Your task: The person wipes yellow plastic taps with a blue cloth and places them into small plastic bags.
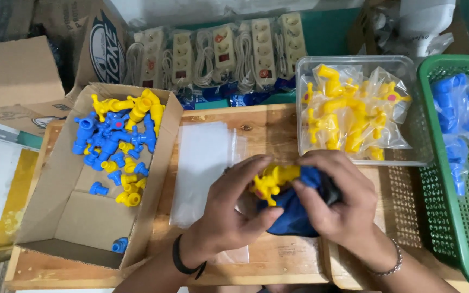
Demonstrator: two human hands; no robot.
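At the bottom centre of the frame we had both hands together over the wooden table. Our left hand, with a black band at the wrist, curled its fingers around a yellow plastic tap, thumb and fingertips pinched on it. Our right hand, with a thin bracelet at the wrist, closed its fingers on a dark blue cloth that bunched under and beside the tap, touching it. Just beneath our left hand lay a stack of clear plastic bags, flat on the wood.

Further left sat an open cardboard box, its upper half holding loose blue and yellow taps, with one blue piece alone near its lower edge. To the upper right of our hands stood a clear plastic tub filled with bagged yellow taps. At the right edge a green mesh basket held bagged blue taps.

Along the top of the frame, beyond the table, we saw a row of cream power strips with coiled white cords, and brown cartons in the upper left corner.
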